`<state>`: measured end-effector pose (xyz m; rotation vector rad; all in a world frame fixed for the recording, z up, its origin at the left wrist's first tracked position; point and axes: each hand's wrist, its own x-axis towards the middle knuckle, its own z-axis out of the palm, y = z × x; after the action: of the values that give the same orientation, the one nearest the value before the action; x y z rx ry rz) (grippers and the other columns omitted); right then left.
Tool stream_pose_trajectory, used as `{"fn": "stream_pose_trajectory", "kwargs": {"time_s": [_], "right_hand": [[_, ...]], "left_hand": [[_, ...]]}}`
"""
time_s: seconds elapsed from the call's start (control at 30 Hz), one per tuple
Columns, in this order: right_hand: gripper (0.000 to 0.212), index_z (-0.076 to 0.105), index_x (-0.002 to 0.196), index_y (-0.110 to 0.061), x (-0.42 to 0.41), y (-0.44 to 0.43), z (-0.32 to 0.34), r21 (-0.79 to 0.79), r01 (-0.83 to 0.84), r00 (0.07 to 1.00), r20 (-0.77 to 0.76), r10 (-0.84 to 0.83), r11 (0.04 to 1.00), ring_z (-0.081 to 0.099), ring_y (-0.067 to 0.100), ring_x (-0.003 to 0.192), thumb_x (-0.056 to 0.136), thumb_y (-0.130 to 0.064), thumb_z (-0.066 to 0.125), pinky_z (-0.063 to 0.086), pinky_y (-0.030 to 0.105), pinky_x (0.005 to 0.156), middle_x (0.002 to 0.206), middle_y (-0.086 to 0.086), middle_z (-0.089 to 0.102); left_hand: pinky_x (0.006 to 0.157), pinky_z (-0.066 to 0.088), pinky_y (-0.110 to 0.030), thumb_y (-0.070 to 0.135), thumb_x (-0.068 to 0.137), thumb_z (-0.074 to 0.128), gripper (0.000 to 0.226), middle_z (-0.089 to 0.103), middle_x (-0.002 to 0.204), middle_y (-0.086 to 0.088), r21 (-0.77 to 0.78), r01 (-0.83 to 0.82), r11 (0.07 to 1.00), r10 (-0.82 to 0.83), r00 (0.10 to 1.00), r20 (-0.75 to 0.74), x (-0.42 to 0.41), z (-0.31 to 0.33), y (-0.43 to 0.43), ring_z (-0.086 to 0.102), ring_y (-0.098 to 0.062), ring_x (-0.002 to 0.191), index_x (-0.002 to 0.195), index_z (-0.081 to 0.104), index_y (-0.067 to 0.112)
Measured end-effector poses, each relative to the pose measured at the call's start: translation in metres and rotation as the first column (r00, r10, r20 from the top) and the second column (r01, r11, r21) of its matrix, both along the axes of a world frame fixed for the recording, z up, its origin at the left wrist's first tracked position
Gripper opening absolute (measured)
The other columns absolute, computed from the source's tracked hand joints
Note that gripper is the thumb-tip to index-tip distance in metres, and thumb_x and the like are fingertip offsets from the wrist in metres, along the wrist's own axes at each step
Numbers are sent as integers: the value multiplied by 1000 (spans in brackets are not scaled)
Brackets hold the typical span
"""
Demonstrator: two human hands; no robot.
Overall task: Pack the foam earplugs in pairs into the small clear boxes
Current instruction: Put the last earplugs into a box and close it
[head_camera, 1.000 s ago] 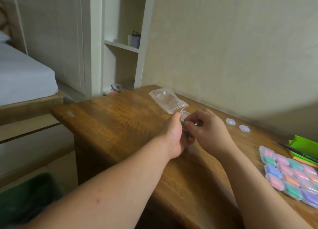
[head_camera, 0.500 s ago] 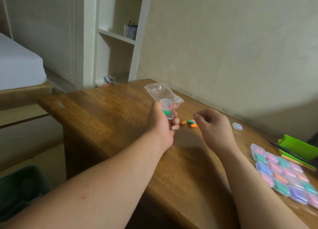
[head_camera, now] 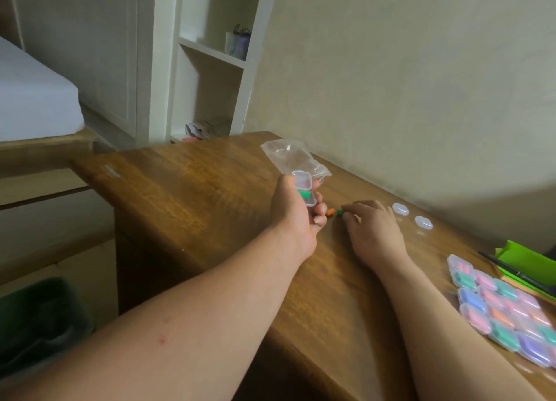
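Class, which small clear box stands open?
The box gripped by the left hand: lid flipped up, green earplug inside. Those lying on the desk all look shut.

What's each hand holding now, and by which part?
Left hand holds the open clear box by its sides, thumb against one, fingers on the other. Right hand has its fingers at the loose green earplug; whether it grips it cannot be told.

A wooden table (head_camera: 186,196) is spread beneath the fingers (head_camera: 319,218). Well to their right, green sheets (head_camera: 529,257) are laid, with a black pen (head_camera: 511,272) set across them. Beyond the fingers, leftward, a white shelf unit (head_camera: 210,51) is seen, with a small bag (head_camera: 238,44) kept on it. Far left, a bed (head_camera: 33,99) is placed, and a dark bin (head_camera: 39,319) below it.
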<state>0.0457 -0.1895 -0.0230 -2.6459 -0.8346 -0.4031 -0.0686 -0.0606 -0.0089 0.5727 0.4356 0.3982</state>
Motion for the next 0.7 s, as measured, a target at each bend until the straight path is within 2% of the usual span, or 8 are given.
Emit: {"fn": "stream_pose_trajectory", "kwargs": {"time_s": [0.13, 0.27, 0.37, 0.43, 0.5, 0.57, 0.63, 0.7], "right_hand": [[18, 75, 112, -31, -4, 2, 2, 24, 8, 998, 61, -10, 1000, 58, 25, 115, 105, -27, 59, 51, 43, 93, 117, -3, 67], [18, 72, 106, -32, -9, 2, 4, 49, 2, 998, 56, -5, 999, 61, 22, 105, 100, -18, 63, 56, 47, 92, 107, -8, 66], [19, 71, 112, -30, -7, 1, 3, 93, 2, 1000, 31, -5, 996, 61, 22, 107, 100, -17, 64, 55, 43, 92, 109, -8, 67], [27, 69, 125, -27, -7, 0, 2, 155, 18, 1000, 1, -18, 988, 61, 20, 108, 102, -15, 63, 51, 37, 89, 112, -5, 67], [39, 64, 142, -22, -5, 0, 4, 267, 56, 998, -52, -44, 962, 61, 22, 114, 105, -12, 56, 48, 34, 94, 123, 2, 66], [43, 60, 150, -16, -2, -5, 8, 378, 130, 990, -105, -97, 916, 60, 27, 122, 109, -12, 49, 44, 31, 99, 139, 10, 62], [39, 64, 146, -14, 1, -13, 13, 442, 185, 980, -144, -134, 878, 61, 20, 104, 112, -15, 46, 42, 26, 90, 142, 12, 62], [35, 69, 138, -14, 0, -20, 17, 492, 207, 975, -178, -135, 845, 59, 13, 85, 113, -17, 45, 43, 26, 72, 129, 8, 68]], "left_hand": [[48, 38, -21, 42, 108, 44, 46, 59, 79, -6, 14, -8, 1000, 8, 1000, -4, 0, -1, -1, 50, -14, 58, 118, 73, 8], [48, 38, -22, 42, 108, 44, 45, 59, 79, -6, 26, -3, 1000, 3, 1000, -8, 0, 1, -1, 50, -14, 58, 116, 73, 9], [48, 38, -22, 41, 108, 44, 45, 59, 79, -6, 34, -6, 999, 6, 1000, -12, 0, 0, -1, 50, -14, 58, 116, 73, 9], [48, 38, -22, 41, 108, 44, 45, 59, 80, -7, 44, 0, 999, 1, 1000, -17, 0, 1, -2, 50, -14, 59, 117, 73, 8], [49, 38, -22, 40, 108, 44, 44, 59, 81, -7, 45, 9, 999, -8, 1000, -21, 0, 0, -1, 51, -14, 59, 118, 73, 8], [50, 38, -23, 39, 108, 44, 44, 59, 82, -8, 41, 21, 999, -21, 1000, -16, -1, 0, -1, 51, -14, 60, 119, 73, 8], [52, 38, -24, 35, 107, 44, 42, 58, 82, -8, 35, 44, 998, -44, 999, 4, -1, 1, -2, 51, -15, 61, 117, 72, 6], [56, 38, -25, 31, 107, 44, 40, 57, 82, -8, 24, 78, 997, -78, 997, 24, -2, 2, -3, 51, -16, 64, 119, 71, 4]]}}
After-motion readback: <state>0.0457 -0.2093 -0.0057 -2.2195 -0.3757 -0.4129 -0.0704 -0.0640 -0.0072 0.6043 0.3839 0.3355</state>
